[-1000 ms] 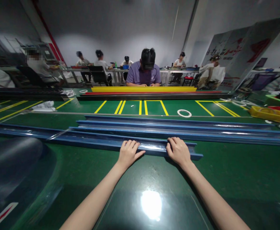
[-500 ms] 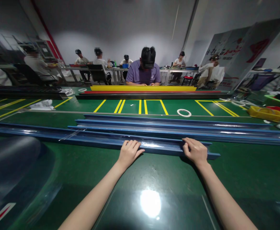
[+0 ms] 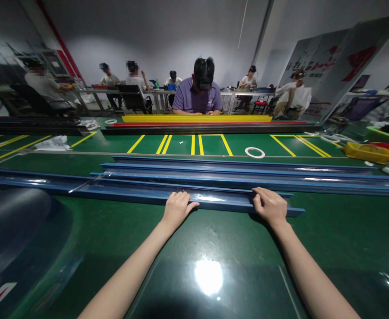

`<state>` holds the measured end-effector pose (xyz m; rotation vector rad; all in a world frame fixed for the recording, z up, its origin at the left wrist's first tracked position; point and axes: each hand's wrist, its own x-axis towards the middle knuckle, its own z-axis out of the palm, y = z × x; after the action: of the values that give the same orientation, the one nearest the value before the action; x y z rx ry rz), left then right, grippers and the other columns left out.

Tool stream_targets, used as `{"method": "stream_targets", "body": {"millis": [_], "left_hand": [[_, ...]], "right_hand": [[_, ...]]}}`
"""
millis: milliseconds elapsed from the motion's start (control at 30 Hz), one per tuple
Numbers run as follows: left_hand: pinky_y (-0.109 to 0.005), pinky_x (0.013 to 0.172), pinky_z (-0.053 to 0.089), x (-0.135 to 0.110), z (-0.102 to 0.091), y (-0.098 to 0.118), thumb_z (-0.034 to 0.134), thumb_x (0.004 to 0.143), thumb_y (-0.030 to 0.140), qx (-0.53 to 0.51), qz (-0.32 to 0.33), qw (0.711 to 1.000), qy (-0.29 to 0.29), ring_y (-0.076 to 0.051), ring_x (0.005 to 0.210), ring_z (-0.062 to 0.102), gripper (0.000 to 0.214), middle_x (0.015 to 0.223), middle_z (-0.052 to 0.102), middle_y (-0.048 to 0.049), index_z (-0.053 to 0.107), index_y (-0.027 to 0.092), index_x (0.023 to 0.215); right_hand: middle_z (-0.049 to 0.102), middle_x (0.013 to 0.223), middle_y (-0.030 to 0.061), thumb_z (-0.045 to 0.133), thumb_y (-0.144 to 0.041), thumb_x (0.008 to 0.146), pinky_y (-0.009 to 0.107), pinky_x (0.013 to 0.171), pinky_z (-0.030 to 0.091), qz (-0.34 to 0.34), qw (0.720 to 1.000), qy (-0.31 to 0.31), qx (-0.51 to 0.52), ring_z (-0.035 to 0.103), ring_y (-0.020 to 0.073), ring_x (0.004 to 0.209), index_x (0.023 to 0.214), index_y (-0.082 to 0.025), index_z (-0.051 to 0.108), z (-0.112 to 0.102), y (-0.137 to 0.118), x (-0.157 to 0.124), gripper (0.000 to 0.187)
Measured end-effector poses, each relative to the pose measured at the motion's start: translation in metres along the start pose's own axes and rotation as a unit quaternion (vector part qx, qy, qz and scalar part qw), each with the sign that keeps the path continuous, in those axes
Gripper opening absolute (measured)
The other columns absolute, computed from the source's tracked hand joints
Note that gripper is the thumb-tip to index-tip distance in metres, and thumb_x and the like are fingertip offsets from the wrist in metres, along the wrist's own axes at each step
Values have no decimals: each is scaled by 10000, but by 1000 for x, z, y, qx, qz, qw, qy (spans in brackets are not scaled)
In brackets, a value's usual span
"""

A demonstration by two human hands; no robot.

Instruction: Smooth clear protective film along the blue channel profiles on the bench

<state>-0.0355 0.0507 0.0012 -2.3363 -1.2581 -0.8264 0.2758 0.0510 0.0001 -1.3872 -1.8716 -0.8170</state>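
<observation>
The nearest long blue channel [image 3: 224,204] lies across the green table, its open trough facing up and its inner face shiny. My left hand [image 3: 177,209] grips its near wall around the middle, fingers hooked over into the trough and thumb out to the right. Close to the right end, my right hand [image 3: 271,205] is closed on the same channel with bent fingers; its fingertips are partly hidden. A clear film strip [image 3: 89,181] crosses the channel on the left. Behind it rest more blue channels [image 3: 264,172], roughly parallel.
Farther back lie yellow [image 3: 197,118] and black [image 3: 214,129] lengths, with a thin red one between. A white ring [image 3: 254,153] sits on the green table [image 3: 214,235]. Bins, including a yellow bin [image 3: 369,152], stand at right. A person in purple [image 3: 197,98] sits opposite.
The view has tilted and shifted slightly, so the scene sits a little higher in the picture. Both hands keep their places on the blue channel. The film strip appears slightly farther left.
</observation>
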Motion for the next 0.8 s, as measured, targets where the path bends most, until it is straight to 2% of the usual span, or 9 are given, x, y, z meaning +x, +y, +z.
{"method": "stream_targets", "body": {"millis": [233, 433, 533, 633, 800], "left_hand": [[-267, 594, 296, 1, 0, 0, 409, 841, 460, 18, 1, 1000, -4, -144, 598, 486, 369, 611, 554, -13, 534, 155, 676], [-280, 586, 266, 0, 1, 1, 392, 854, 450, 68, 16, 997, -19, -153, 611, 469, 380, 617, 538, -23, 524, 160, 646], [-283, 594, 264, 0, 1, 1, 389, 855, 451, 70, 18, 997, -26, -155, 627, 467, 373, 636, 548, -24, 532, 165, 663], [-286, 605, 269, 0, 1, 1, 395, 853, 447, 65, 19, 997, -29, -158, 655, 471, 355, 671, 565, -23, 541, 167, 690], [-294, 625, 279, 0, 1, 1, 404, 842, 459, 61, 5, 997, -40, -169, 699, 483, 343, 721, 583, -28, 560, 171, 742]], "right_hand": [[690, 802, 22, 451, -196, 752, 223, 671, 450, 5, 1000, -7, 4, 629, 139, 745, 797, -172, 674, -1, -1, 0, 228], [661, 805, 45, 455, -257, 766, 252, 658, 395, 9, 997, -77, -16, 579, 150, 719, 810, -153, 642, -7, -7, 7, 219], [634, 762, 62, 438, -281, 782, 298, 718, 364, 2, 993, -110, -47, 548, 173, 717, 768, -151, 625, -10, -20, 16, 228], [622, 803, 74, 414, -280, 805, 307, 775, 337, -21, 992, -125, -23, 526, 185, 784, 789, -148, 614, -8, -41, 24, 239], [604, 838, 76, 365, -290, 846, 262, 701, 335, -37, 987, -156, 34, 505, 165, 778, 859, -142, 596, 2, -71, 33, 275]]}}
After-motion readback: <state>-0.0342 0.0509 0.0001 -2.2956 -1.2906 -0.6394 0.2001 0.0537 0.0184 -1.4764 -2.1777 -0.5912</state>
